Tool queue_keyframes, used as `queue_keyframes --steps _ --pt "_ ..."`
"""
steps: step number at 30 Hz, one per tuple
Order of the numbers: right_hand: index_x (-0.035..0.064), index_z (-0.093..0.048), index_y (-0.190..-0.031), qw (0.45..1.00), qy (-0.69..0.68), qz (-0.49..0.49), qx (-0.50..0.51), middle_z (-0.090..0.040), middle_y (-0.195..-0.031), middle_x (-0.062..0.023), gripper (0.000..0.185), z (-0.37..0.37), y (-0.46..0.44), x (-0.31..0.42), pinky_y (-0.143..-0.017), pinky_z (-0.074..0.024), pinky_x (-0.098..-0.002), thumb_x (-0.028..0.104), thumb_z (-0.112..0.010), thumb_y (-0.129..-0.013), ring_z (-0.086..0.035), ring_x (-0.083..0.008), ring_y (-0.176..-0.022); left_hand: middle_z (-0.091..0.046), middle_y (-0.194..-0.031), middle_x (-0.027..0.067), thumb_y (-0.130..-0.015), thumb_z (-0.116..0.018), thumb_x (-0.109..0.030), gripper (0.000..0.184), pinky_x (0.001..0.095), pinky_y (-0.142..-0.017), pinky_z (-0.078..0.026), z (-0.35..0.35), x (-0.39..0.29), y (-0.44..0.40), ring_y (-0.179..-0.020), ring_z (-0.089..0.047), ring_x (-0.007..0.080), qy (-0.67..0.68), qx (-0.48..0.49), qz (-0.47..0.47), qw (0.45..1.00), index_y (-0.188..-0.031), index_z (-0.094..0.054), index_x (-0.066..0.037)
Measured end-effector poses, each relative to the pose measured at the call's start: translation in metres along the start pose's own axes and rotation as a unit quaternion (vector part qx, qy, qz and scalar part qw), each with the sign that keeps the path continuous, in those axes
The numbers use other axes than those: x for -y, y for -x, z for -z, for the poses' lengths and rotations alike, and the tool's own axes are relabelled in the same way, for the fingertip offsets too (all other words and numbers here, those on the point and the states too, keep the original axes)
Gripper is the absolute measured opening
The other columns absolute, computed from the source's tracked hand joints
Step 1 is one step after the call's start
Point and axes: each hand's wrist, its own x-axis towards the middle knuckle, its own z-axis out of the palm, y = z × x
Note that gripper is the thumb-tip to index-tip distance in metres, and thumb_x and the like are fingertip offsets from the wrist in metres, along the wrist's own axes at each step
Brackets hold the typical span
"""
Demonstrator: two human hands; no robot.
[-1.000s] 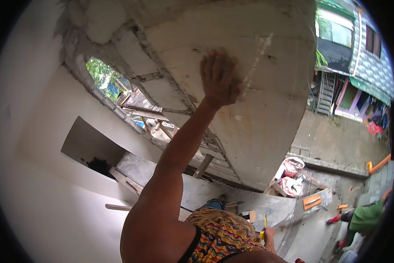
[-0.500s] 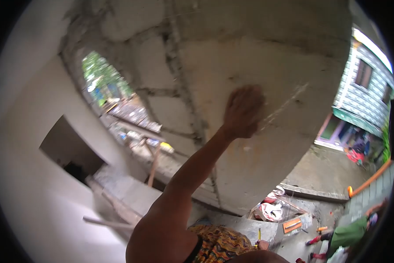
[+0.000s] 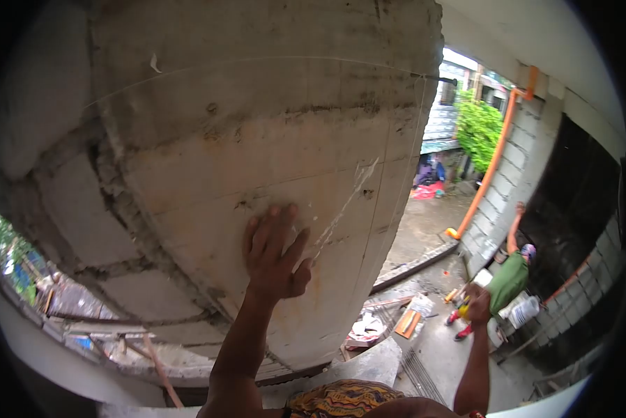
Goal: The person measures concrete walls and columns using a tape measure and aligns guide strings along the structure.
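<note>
Head view. Left hand (image 3: pixel 277 254): raised in front of the body, back toward the camera, laid against the tall concrete face (image 3: pixel 257 160). Fingers fairly straight, slightly parted, thumb wide of them; nothing seen in the grasp. Fingertips a little blurred. A chalky white streak (image 3: pixel 348 202) slants up and to the right, just beside the thumb.

Right hand (image 3: pixel 477 303): held out at lower right, well apart from the concrete face. Fingers curled around a yellow tape measure (image 3: pixel 464 311), mostly hidden by the hand; tape's blade cannot be made out.

Concrete face: fills the middle of the view, stained, with darker bands across its upper part. A thin string (image 3: pixel 257 60) crosses near the top and reaches a dark peg (image 3: pixel 447 81) at the right edge. To the left, rough blockwork (image 3: pixel 76 202) with gapped joints.

Floor, lower right: orange float (image 3: pixel 408 322) near a white sack (image 3: pixel 365 329); thin metal rods (image 3: pixel 419 376) lie closer to the wearer's patterned garment (image 3: pixel 348 399).

Beyond the right hand: a co-worker in a green shirt (image 3: pixel 509 279), one arm raised toward the grey block wall (image 3: pixel 501 198). White bucket (image 3: pixel 524 311) beside that person. Orange pipe (image 3: pixel 491 174) runs up along the wall.
</note>
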Motion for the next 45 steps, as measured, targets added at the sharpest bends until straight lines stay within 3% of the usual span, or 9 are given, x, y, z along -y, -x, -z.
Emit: queue_keyframes --steps 4,13,17,19,25,28,35,40,45 --pt "0.0008 -0.055 -0.069 0.929 0.186 0.267 -0.175 -0.047 -0.057 -0.0054 0.016 0.076 0.014 0.227 -0.053 -0.0339 -0.0306 0.006 -0.054 -0.084 -0.044 -0.0118 -0.055 -0.056 -0.126 0.0113 -0.086 -0.044 -0.033 0.032 0.0523 -0.105 -0.021 0.001 -0.001 -0.006 -0.123 -0.043 0.0354 0.057 0.029 -0.004 0.998 -0.101 -0.063 -0.012" --pt "-0.0004 -0.055 -0.076 0.802 0.403 0.353 -0.265 -0.048 -0.061 -0.0075 0.018 0.039 0.081 0.458 -0.055 -0.0380 -0.0290 0.013 -0.052 -0.087 -0.048 -0.0141 -0.055 -0.061 -0.114 0.0076 -0.084 -0.046 -0.030 0.029 0.0584 -0.106 -0.017 0.001 0.011 -0.007 -0.117 -0.049 0.0340 0.215 0.062 -0.059 0.973 -0.103 -0.060 -0.012" --pt "0.0003 -0.053 -0.073 0.717 0.489 0.410 -0.281 -0.047 -0.061 -0.0057 0.021 0.026 0.078 0.479 -0.056 -0.0370 -0.0283 0.015 -0.051 -0.089 -0.045 -0.0129 -0.055 -0.063 -0.107 0.0085 -0.087 -0.046 -0.030 0.029 0.0523 -0.099 -0.029 0.006 0.013 -0.007 -0.106 -0.059 0.0251 0.255 0.058 -0.062 0.963 -0.106 -0.059 -0.011" --pt "0.0020 -0.052 -0.072 0.837 0.320 0.305 -0.321 -0.046 -0.062 -0.0025 0.024 0.035 0.073 0.481 -0.056 -0.0362 -0.0273 0.017 -0.050 -0.091 -0.042 -0.0105 -0.056 -0.064 -0.104 0.0081 -0.086 -0.047 -0.029 0.029 0.0497 -0.099 -0.031 0.008 0.016 -0.005 -0.102 -0.060 0.0232 0.282 0.052 -0.062 0.956 -0.105 -0.058 -0.010" --pt "0.0038 -0.063 -0.089 0.962 -0.094 0.229 -0.117 -0.054 -0.066 -0.0017 0.020 0.053 -0.038 0.413 -0.050 -0.0408 -0.0220 0.021 -0.053 -0.088 -0.051 -0.0090 -0.054 -0.062 -0.098 0.0095 -0.085 -0.050 -0.025 0.028 0.0517 -0.099 -0.032 0.003 0.006 -0.015 -0.096 -0.062 0.0245 0.302 0.020 -0.072 0.950 -0.106 -0.058 -0.007" --pt "0.0021 -0.061 -0.094 0.927 -0.274 0.257 -0.014 -0.054 -0.065 -0.0017 0.023 0.034 -0.077 0.399 -0.048 -0.0403 -0.0227 0.022 -0.050 -0.090 -0.052 -0.0098 -0.054 -0.061 -0.093 0.0089 -0.082 -0.052 -0.023 0.027 0.0551 -0.102 -0.029 0.001 0.001 -0.023 -0.090 -0.062 0.0252 0.280 0.018 -0.062 0.958 -0.103 -0.058 -0.007" --pt "0.0008 -0.059 -0.105 0.875 -0.337 0.335 0.087 -0.054 -0.063 -0.0015 0.029 0.012 -0.115 0.402 -0.049 -0.0427 -0.0217 0.026 -0.049 -0.094 -0.053 -0.0085 -0.054 -0.061 -0.088 0.0080 -0.078 -0.054 -0.021 0.021 0.0527 -0.104 -0.026 -0.002 -0.021 -0.044 -0.082 -0.061 0.0251 0.167 -0.002 -0.024 0.986 -0.093 -0.060 -0.007" --pt "0.0020 -0.067 -0.088 0.859 -0.370 0.332 0.125 -0.056 -0.063 -0.0017 0.021 0.014 -0.136 0.409 -0.051 -0.0442 -0.0236 0.020 -0.057 -0.089 -0.053 -0.0076 -0.055 -0.060 -0.073 0.0074 -0.080 -0.055 -0.015 0.011 0.0436 -0.079 -0.047 0.023 -0.045 -0.102 -0.068 -0.059 0.0280 0.129 -0.036 0.011 0.991 -0.079 -0.062 -0.007" --pt "-0.0002 -0.066 -0.086 0.856 -0.370 0.322 0.163 -0.059 -0.066 -0.0042 0.022 0.019 -0.157 0.411 -0.052 -0.0450 -0.0229 0.021 -0.061 -0.086 -0.054 -0.0075 -0.055 -0.059 -0.065 0.0050 -0.075 -0.063 -0.009 0.002 0.0263 -0.044 -0.037 0.044 -0.118 -0.247 -0.048 -0.050 0.0183 0.072 -0.041 -0.081 0.993 -0.076 -0.064 -0.007"
